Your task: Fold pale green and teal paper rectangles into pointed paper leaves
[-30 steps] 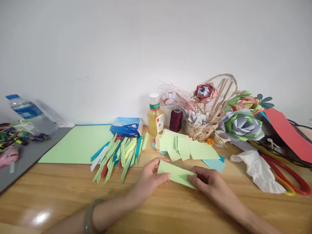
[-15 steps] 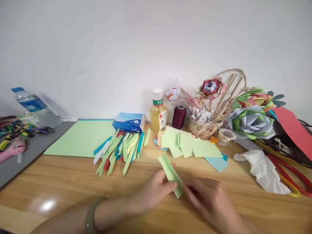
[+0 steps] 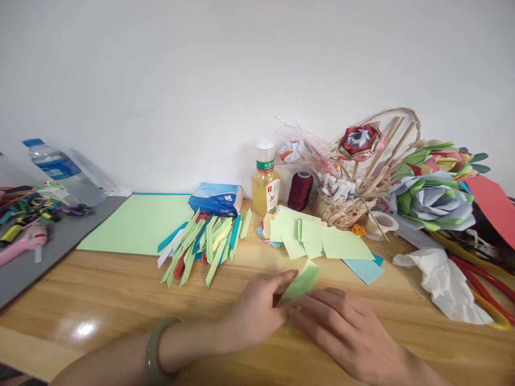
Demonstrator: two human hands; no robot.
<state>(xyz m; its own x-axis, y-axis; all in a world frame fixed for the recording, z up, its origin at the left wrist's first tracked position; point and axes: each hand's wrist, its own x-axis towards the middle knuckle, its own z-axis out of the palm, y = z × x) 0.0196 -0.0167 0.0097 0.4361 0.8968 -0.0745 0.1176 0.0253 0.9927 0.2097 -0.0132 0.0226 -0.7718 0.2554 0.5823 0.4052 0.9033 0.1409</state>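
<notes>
A folded strip of light green paper (image 3: 302, 281) is held above the front of the wooden table. My left hand (image 3: 261, 305) grips its lower left side, with fingers closed around it. Over the strip's lower end lies my right hand (image 3: 341, 327), its fingers bent against the paper and hiding that end. Just behind the hands are several light green paper pieces (image 3: 346, 244) in a loose stack. Left of them lies a heap of folded paper strips (image 3: 205, 244), mostly green, with some blue, red and white.
Along the wall stand a blue tissue pack (image 3: 215, 199), a bottle of yellow liquid (image 3: 265, 185), a maroon thread spool (image 3: 300, 191) and a basket (image 3: 341, 212) with paper flowers. Crumpled white tissue (image 3: 446, 284) and red-handled scissors (image 3: 483, 276) lie right. Green sheets (image 3: 124, 225) lie left.
The green strip has turned from leaning left to leaning right. My right hand has moved over its lower end. The view has shifted slightly.
</notes>
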